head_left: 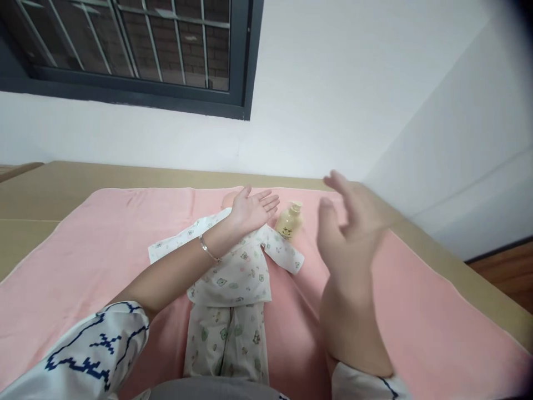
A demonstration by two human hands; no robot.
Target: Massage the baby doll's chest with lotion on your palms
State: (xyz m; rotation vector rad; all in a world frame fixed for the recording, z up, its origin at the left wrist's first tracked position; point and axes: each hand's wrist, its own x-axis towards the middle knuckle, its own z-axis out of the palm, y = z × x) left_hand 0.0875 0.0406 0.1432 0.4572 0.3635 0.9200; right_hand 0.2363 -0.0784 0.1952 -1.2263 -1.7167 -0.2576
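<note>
My left hand (254, 212) is stretched out palm up, fingers spread, with nothing in it. It hovers over the collar area of a small white baby top (239, 278) with a leaf and animal print. Matching baby trousers (227, 341) lie just below the top. Beside the top's sleeve, a pale yellow bottle (289, 221) leans or lies on the pink cloth; it is close to my left fingertips but apart from them. My right hand (350, 228) is raised to the right of the bottle, blurred by motion, its thumb and fingers apart and holding nothing.
A pink cloth (125, 239) covers most of the tan tabletop (25, 194). A rounded pinkish thing (229, 200), mostly hidden, shows behind my left hand. The white wall (316, 100) and a dark-framed barred window (241, 66) stand behind the table.
</note>
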